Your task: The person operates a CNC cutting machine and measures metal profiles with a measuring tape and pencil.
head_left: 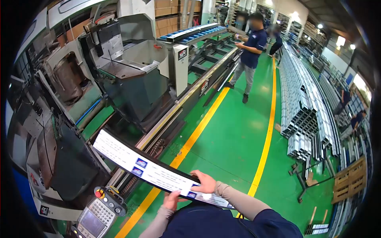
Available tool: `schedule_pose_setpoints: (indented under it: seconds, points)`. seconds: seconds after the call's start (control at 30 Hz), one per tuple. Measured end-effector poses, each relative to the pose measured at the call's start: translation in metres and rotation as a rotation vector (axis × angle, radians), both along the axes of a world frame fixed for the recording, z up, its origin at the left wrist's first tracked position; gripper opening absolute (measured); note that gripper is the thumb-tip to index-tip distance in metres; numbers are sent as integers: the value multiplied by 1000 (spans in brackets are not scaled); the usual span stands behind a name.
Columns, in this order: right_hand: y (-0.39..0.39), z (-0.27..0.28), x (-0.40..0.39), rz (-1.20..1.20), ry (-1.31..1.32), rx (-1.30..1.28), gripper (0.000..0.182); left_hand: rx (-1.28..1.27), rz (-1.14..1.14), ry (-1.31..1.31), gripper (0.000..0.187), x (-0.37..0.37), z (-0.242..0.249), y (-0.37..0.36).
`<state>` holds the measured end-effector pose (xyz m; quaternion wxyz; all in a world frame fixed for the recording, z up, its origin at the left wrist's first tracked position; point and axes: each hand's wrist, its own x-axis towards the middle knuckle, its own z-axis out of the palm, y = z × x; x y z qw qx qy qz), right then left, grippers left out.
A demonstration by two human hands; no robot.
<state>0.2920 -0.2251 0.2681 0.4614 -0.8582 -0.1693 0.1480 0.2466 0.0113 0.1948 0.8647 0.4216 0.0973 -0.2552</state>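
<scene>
A long dark profile with white printed film and blue logos (pixel 158 174) lies across the front of my body, its far end over the machine at the left. My left hand (pixel 171 200) is closed on its near edge, the thumb on the white film. Farther right, my right hand (pixel 204 183) grips the profile from the far edge, fingers bent over it. The undersides of both grips are hidden. Close to the profile's left half is a control panel (pixel 95 216) with a keypad, a screen and a red button.
A large cutting machine (pixel 135 87) fills the left, with a roller conveyor (pixel 198 33) behind it. A co-worker (pixel 252 47) stands by the rail ahead. Stacked metal profiles (pixel 303 107) line the right, near a wooden pallet (pixel 349 180). Yellow lines (pixel 264 158) mark the green floor.
</scene>
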Motion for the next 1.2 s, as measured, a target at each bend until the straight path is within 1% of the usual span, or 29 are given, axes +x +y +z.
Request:
schedule_pose_setpoints:
  seconds: [0.07, 0.1, 0.13, 0.17, 0.2, 0.23, 0.33, 0.37, 0.47, 0.5, 0.53, 0.6, 0.67, 0.73, 0.87, 0.9, 0.93, 1.0, 1.03, 1.07, 1.13, 1.2]
  points:
    - [7, 27, 11, 72, -161, -192, 90, 2, 89, 10, 55, 12, 14, 17]
    - [7, 33, 19, 109, -217, -163, 91, -15, 157, 3, 56, 18, 32, 22]
    - [10, 42, 28, 139, -274, -194, 92, -33, 221, -6, 57, 26, 46, 28]
    - [13, 54, 37, 166, -329, -225, 94, -8, 252, -1, 59, 33, 46, 42]
    - [16, 63, 48, 192, -383, -257, 95, -16, 301, -42, 59, 42, 74, 44]
    - [20, 68, 63, 222, -424, -257, 99, -31, 368, -51, 59, 51, 79, 53]
    - [40, 99, 107, 324, -528, -349, 100, -47, 544, -105, 59, 83, 103, 83]
    - [50, 107, 122, 337, -604, -389, 100, -59, 555, -159, 59, 95, 106, 96]
    - [84, 133, 179, 383, -706, -356, 95, -92, 626, -262, 61, 132, 135, 123]
    - [96, 138, 195, 386, -760, -295, 94, -100, 662, -253, 61, 142, 147, 130]
    - [109, 149, 214, 404, -797, -275, 93, -137, 661, -269, 60, 153, 153, 144]
    - [134, 169, 250, 438, -856, -241, 92, -119, 696, -299, 60, 179, 167, 170]
    - [159, 188, 284, 482, -889, -199, 87, -27, 754, -340, 58, 204, 193, 186]
    - [185, 205, 317, 522, -939, -157, 85, -31, 739, -363, 58, 228, 207, 211]
    - [238, 234, 378, 577, -1004, -99, 81, -49, 828, -351, 56, 273, 237, 254]
    - [254, 241, 394, 589, -1019, -88, 77, -17, 854, -369, 55, 284, 246, 264]
    - [268, 250, 410, 614, -1013, -81, 74, -17, 881, -355, 56, 296, 250, 276]
    - [293, 260, 442, 652, -1055, -29, 74, -50, 910, -360, 58, 317, 258, 296]
    - [303, 268, 458, 689, -1067, -63, 77, -95, 904, -350, 59, 328, 254, 310]
    - [310, 274, 474, 720, -1087, -61, 81, -92, 887, -410, 59, 337, 254, 316]
    - [320, 296, 507, 788, -961, -71, 87, -126, 931, -472, 60, 359, 249, 328]
    - [328, 316, 550, 745, -1009, -205, 93, -194, 914, -584, 59, 379, 246, 332]
